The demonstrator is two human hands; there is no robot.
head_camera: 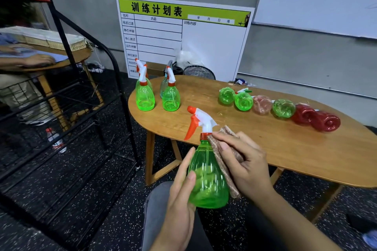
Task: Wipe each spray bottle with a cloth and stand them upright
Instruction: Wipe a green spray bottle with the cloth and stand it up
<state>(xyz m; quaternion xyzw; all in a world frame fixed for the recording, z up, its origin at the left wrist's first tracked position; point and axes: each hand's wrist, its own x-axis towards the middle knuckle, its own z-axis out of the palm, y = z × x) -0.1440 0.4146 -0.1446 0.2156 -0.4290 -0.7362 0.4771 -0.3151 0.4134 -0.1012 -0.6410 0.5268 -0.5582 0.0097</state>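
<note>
My left hand [181, 189] holds a green spray bottle [207, 177] with a white and orange trigger head, upright in front of the table's near edge. My right hand [242, 161] presses a pinkish-brown cloth [221, 161] against the bottle's right side, from neck to base. Several green and clear bottles [145, 96] stand upright at the far left of the wooden table [285, 149]. A row of several bottles lies on its side at the far right: green [243, 101], pink [262, 105] and red [326, 121].
A black wire rack [81, 108] stands left of the table. A white schedule board [183, 36] leans on the wall behind. A water bottle [55, 139] lies on the speckled floor. Another person's hand [38, 60] rests on a small table at left.
</note>
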